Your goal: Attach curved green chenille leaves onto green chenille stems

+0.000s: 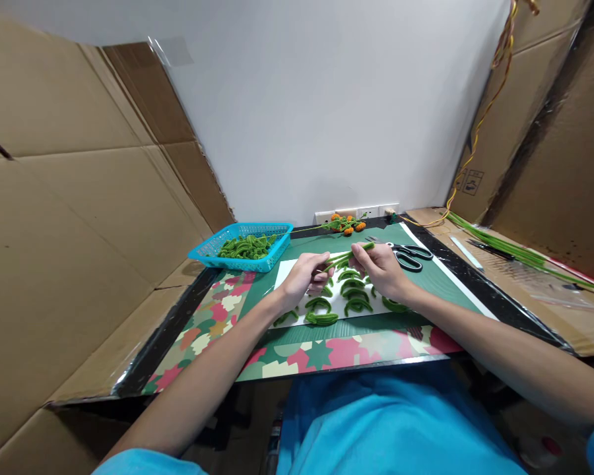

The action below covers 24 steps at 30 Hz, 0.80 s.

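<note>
My left hand (307,276) and my right hand (382,269) are both closed on a bundle of green pipe cleaners (349,255) held just above the table. The bundle slants from the left hand's fingers up to the right hand's fingertips. Under the hands lies a white sheet (286,272) with several curved green pipe-cleaner pieces (354,297) spread over it. The sheet rests on a green cutting mat (435,280).
A blue basket (241,247) with green curved pieces stands at the back left. Black scissors (412,256) lie right of the hands. An orange-and-green sprig (345,224) sits by the wall. Long green stems (515,252) lie on the cardboard at right. Cardboard walls enclose both sides.
</note>
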Motion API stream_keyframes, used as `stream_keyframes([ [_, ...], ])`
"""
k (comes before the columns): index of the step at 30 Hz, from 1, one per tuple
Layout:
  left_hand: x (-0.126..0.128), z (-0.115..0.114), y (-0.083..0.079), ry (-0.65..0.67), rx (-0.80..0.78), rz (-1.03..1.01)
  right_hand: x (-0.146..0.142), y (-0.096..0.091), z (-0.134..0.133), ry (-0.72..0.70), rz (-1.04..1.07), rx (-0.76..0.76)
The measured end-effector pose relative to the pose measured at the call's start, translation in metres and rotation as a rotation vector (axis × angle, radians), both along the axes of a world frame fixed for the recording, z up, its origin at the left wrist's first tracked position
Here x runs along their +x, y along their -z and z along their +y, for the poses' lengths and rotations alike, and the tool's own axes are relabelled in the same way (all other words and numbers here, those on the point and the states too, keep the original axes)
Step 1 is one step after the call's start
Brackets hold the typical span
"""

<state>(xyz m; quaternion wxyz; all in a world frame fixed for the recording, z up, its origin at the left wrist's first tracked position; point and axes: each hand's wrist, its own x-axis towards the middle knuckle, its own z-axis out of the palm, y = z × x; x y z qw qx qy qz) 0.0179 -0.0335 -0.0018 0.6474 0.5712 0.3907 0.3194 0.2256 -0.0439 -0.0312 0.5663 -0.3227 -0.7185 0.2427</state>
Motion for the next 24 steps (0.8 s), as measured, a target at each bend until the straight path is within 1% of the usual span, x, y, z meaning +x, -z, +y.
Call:
stream_keyframes([
  [2,0.000,0.000,-0.002,-0.007,0.013,0.009,0.001,-0.001,0.000,0.009,0.000,0.019],
  [8,-0.002,0.003,-0.007,-0.067,0.139,-0.016,0.002,-0.003,-0.001,0.047,0.011,0.086],
  [15,-0.001,0.005,-0.010,-0.132,0.168,-0.048,0.003,-0.008,0.001,0.104,-0.050,0.200],
  [20,-0.008,0.008,-0.014,-0.082,0.141,-0.040,0.011,-0.010,0.005,0.126,-0.066,0.221],
  [24,-0.013,0.010,-0.012,-0.047,0.142,-0.072,0.017,-0.009,0.005,0.130,-0.056,0.161],
])
